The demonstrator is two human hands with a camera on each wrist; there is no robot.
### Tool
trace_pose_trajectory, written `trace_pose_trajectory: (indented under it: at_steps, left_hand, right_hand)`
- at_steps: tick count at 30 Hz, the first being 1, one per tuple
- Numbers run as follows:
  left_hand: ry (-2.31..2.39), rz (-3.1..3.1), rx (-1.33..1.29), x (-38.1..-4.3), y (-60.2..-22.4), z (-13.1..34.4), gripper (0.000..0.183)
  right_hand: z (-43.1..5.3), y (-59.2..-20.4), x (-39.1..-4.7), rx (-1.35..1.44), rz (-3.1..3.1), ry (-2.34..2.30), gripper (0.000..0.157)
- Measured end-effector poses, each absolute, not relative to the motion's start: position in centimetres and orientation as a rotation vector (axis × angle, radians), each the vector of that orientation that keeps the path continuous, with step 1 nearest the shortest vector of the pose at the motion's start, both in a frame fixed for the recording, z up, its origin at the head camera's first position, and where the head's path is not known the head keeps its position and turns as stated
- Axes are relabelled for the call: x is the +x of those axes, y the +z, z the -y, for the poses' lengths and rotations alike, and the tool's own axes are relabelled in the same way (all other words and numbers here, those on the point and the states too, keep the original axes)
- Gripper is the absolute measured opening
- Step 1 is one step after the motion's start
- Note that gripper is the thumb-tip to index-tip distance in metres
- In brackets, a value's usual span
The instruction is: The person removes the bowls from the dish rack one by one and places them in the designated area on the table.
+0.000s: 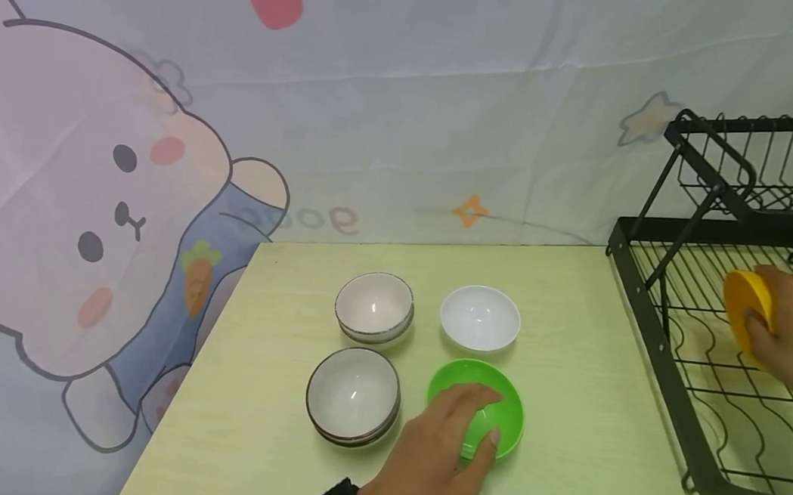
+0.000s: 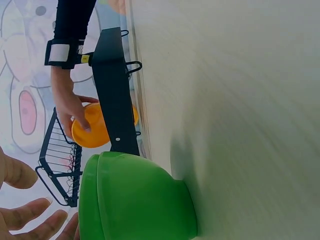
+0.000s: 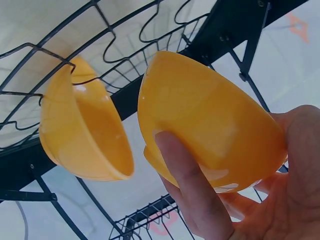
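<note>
My right hand (image 1: 790, 328) grips a yellow bowl (image 1: 747, 310) tilted on its side above the lower tier of the black dish rack (image 1: 662, 370). In the right wrist view, thumb and fingers clasp this bowl (image 3: 210, 115), and a second yellow bowl (image 3: 82, 135) stands on edge among the wires. My left hand (image 1: 435, 450) is at the near side of a green bowl (image 1: 477, 373) on the table, fingers spread and bent over its rim. The left wrist view shows those fingers beside the rim of the green bowl (image 2: 140, 200); any contact is unclear.
Stacked white bowls with dark rims (image 1: 353, 392) stand left of the green bowl, and another such stack (image 1: 374, 307) sits behind. A plain white bowl (image 1: 481, 318) is behind the green one. A printed cloth (image 1: 404, 127) hangs along the table's back edge.
</note>
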State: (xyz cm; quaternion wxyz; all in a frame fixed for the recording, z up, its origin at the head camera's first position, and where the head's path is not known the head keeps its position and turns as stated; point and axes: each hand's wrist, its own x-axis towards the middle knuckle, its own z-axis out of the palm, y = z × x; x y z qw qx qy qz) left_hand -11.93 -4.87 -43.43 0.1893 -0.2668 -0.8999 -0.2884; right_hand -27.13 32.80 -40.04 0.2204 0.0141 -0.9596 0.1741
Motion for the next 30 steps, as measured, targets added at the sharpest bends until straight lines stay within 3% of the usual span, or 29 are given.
trace_pose_trajectory:
  at_steps: [6,15,22,30]
  left_hand:
    - [-0.815,2.526,-0.749,-11.9,-43.3,5.0,0.033]
    - [-0.812,2.523,-0.750,-12.0,-43.3,5.0,0.034]
    - [-0.817,2.511,-0.745,-12.1,-43.2,5.1,0.033]
    - [-0.823,2.509,-0.748,-12.1,-43.1,5.2,0.033]
  right_hand:
    - [-32.3,-39.6,-26.7,0.048,2.616,0.514,0.047]
    - [-31.5,-38.8,-26.0,-0.098,2.663,0.475,0.058]
    - [-31.4,-38.7,-25.6,-0.106,2.665,0.515,0.050]
    - [-32.4,-40.1,-26.4,-0.103,2.758,0.561,0.066]
